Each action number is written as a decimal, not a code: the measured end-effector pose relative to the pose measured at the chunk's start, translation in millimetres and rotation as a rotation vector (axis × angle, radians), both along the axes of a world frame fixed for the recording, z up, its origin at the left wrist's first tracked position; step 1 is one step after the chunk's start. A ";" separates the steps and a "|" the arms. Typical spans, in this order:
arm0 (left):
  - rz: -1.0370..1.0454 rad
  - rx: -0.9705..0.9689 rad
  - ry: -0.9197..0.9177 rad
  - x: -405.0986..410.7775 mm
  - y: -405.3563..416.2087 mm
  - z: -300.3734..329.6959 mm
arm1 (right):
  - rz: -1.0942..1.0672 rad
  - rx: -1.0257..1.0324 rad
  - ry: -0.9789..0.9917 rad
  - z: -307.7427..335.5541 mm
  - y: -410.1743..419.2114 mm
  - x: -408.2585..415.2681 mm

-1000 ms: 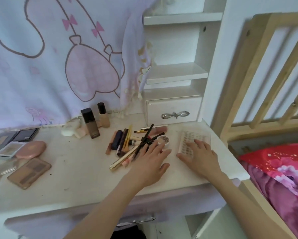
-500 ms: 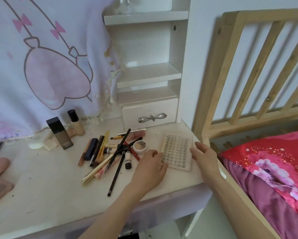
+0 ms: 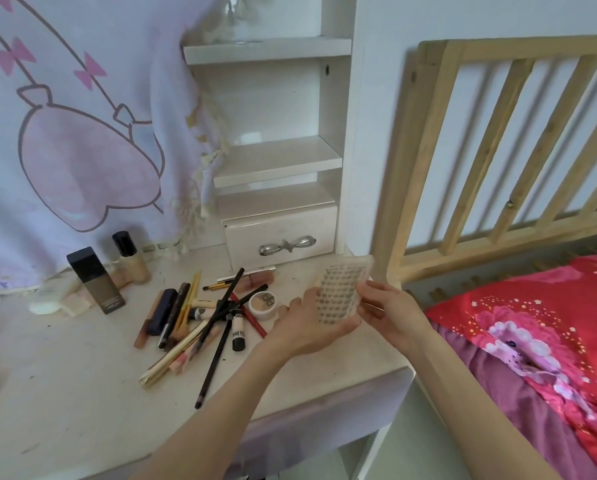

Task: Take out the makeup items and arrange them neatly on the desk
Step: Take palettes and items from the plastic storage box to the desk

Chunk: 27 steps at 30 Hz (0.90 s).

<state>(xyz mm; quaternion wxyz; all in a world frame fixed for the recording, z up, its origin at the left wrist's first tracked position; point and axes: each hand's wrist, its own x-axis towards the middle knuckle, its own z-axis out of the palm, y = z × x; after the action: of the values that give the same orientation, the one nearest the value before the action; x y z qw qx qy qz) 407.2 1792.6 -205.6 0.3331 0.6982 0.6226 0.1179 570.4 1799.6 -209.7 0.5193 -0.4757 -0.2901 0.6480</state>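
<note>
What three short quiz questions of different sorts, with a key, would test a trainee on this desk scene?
1. True or false: the lash tray lies flat on the desk.
2. Which hand supports the tray from below? A. left hand B. right hand
3. Fill in: the small drawer under the shelves is ____ (open or closed).

Key:
1. False; both hands hold it lifted and tilted.
2. A; the right hand's fingers grip its right edge.
3. Closed.
</note>
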 end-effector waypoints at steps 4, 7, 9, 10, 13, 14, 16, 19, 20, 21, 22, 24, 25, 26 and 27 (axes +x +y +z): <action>0.018 -0.083 -0.335 -11.3 4.3 14.0 | 0.081 0.121 -0.056 13.6 -4.1 -2.0; -0.045 -0.066 -0.444 -20.4 10.1 30.4 | 0.150 0.170 -0.099 26.6 -2.7 -3.1; -0.092 -0.045 -0.474 -23.2 13.6 43.1 | 0.213 0.188 -0.076 38.2 0.3 -4.3; -0.114 -0.039 -0.499 -24.6 14.7 49.2 | 0.233 0.201 -0.057 44.0 1.9 -4.7; -0.178 0.005 -0.541 -29.5 17.0 65.2 | 0.259 0.242 -0.061 56.2 9.4 -9.5; -0.189 0.027 -0.543 -31.7 16.9 69.9 | 0.256 0.243 -0.062 58.7 11.1 -12.2; -0.189 0.066 -0.548 -35.4 15.6 77.4 | 0.267 0.257 -0.044 61.5 13.3 -17.8; -0.157 0.113 -0.564 -37.9 11.0 78.1 | 0.289 0.273 -0.034 60.1 13.4 -25.8; -0.141 0.131 -0.569 -37.9 9.3 77.0 | 0.292 0.279 -0.042 59.3 13.4 -28.1; -0.130 0.152 -0.571 -37.8 7.9 75.9 | 0.293 0.286 -0.052 58.7 14.2 -30.5; -0.128 0.176 -0.567 -37.5 6.9 75.2 | 0.290 0.291 -0.061 58.5 14.6 -32.7; -0.146 0.218 -0.556 -37.1 5.6 75.7 | 0.259 0.287 -0.066 59.6 15.5 -36.4; -0.163 0.229 -0.560 -37.2 5.0 76.6 | 0.238 0.282 -0.074 60.6 15.8 -37.3; -0.180 0.234 -0.569 -37.6 4.6 77.7 | 0.221 0.281 -0.087 61.6 16.5 -37.6; -0.200 0.239 -0.570 -38.5 4.4 79.4 | 0.211 0.283 -0.102 62.7 17.2 -36.9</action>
<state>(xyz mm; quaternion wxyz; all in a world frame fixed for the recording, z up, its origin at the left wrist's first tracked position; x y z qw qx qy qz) 368.7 1797.0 -126.2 0.4197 0.7290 0.4144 0.3476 533.5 1816.7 -147.1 0.4949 -0.3970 -0.4528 0.6264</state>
